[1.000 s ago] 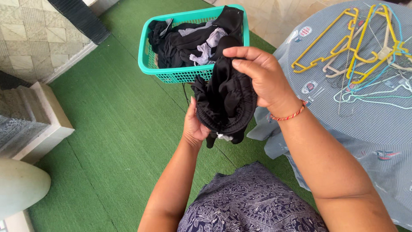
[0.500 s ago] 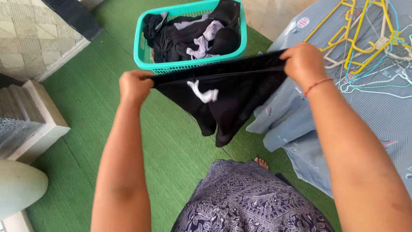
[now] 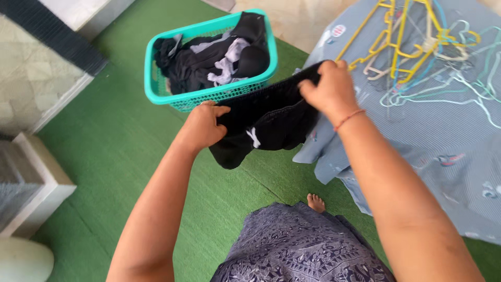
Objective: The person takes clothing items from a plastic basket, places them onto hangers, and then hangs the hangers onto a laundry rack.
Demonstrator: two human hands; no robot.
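I hold black shorts (image 3: 271,120) with a small white mark stretched between both hands above the green floor. My left hand (image 3: 203,125) grips one end of the waistband, close to the front wall of a teal laundry basket (image 3: 156,91). My right hand (image 3: 326,89), with a red thread bracelet at the wrist, grips the other end beside a cloth-covered table (image 3: 443,141). The shorts hang down loosely between my hands.
The basket holds dark and light clothes (image 3: 219,60). A heap of yellow, blue and pale hangers (image 3: 417,47) lies on the blue-grey cloth at right. Green turf mat (image 3: 109,156) covers the floor; a pale step (image 3: 36,183) stands at left. My bare foot (image 3: 315,202) shows below.
The bunched shorts were pulled open and stretched wide between my hands. Now my hands sit closer together and the shorts have shifted toward the table at right.
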